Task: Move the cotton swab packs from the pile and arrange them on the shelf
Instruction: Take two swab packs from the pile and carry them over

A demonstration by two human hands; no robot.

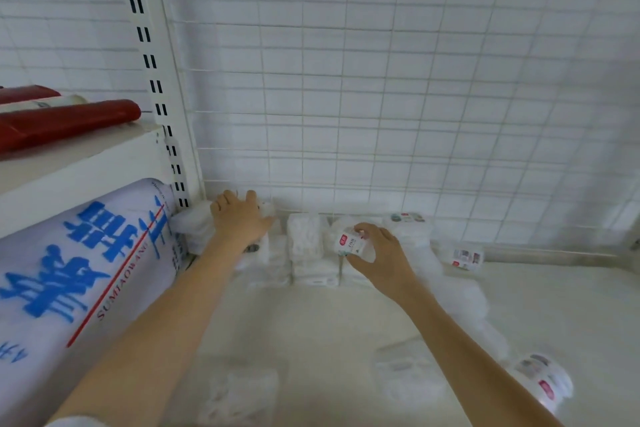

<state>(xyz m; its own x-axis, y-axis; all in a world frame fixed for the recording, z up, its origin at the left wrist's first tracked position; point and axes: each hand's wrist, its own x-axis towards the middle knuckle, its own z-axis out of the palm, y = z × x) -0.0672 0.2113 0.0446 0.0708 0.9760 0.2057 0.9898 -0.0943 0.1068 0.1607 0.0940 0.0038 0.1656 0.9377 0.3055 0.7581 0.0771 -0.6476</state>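
**Right hand carries a pack to the back row**

Gripping a labelled cotton swab pack between thumb and curled fingers, the right hand hovers over the back of the shelf, just in front of the wire grid panel. The left hand lies flat, fingers extended, on the leftmost packs in the corner by the slotted upright; it presses or steadies them and holds nothing.

Only the head view is given. Between the two hands a row of stood packs runs along the rear edge, left to right. The held pack sits just right of that row, its red-marked label toward the camera. Whether its long axis lies across the shelf or is tipped I cannot say for sure. The open place seems to be directly below and slightly behind the right hand, so that hand is the nearer one for the setting down.

More packs lie loose to the right, and the pile sits near the front right, beside the right forearm; blurred packs also lie front centre. A large printed roll fills the neighbouring bay at left, with red tubes on the ledge above it.

The arranging looks partly done, with much of the pile still to go.
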